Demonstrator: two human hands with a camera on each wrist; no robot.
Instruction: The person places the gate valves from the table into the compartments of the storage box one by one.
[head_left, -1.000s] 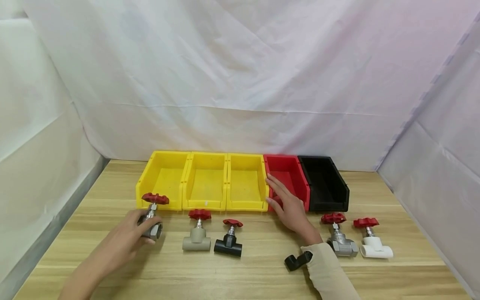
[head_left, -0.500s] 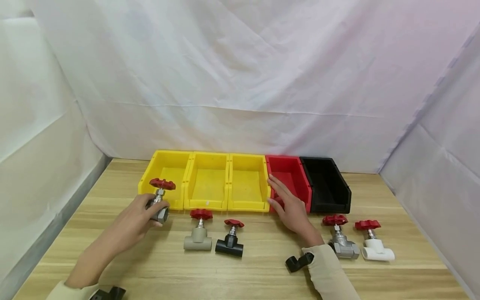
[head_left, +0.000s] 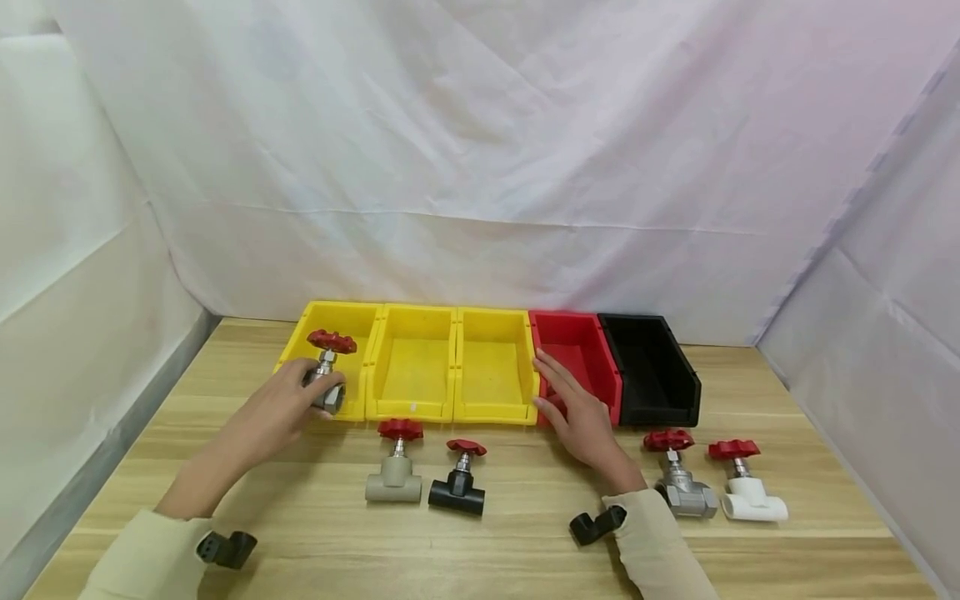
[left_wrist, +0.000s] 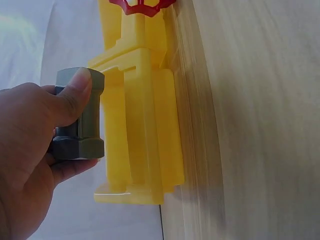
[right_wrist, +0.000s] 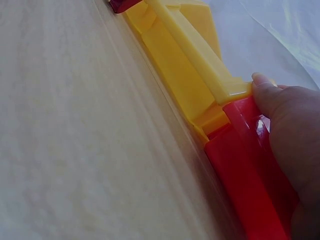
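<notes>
My left hand [head_left: 279, 408] grips a metal valve [head_left: 327, 390] by its body, with the red handwheel on top. It hovers at the front of the leftmost yellow bin [head_left: 282, 360]. The left wrist view shows the thumb pressed on the valve body [left_wrist: 91, 117], with the fingers partly hidden behind it. My right hand [head_left: 583, 421] rests with extended fingers on the rims where the third yellow bin [head_left: 491, 412] meets the red bin [head_left: 611, 367]. In the right wrist view the thumb [right_wrist: 267, 92] touches that seam; the other fingers are mostly hidden.
A beige valve [head_left: 394, 479] and a black valve [head_left: 457, 492] lie before the yellow bins. Right of my right forearm are another metal valve [head_left: 686, 496] and a white valve [head_left: 753, 500]. A middle yellow bin [head_left: 412, 358] and a black bin [head_left: 656, 371] complete the row.
My left hand has moved forward and slightly right, carrying the metal valve from the tabletop in front of the leftmost yellow bin to its front edge. The right hand stays in place.
</notes>
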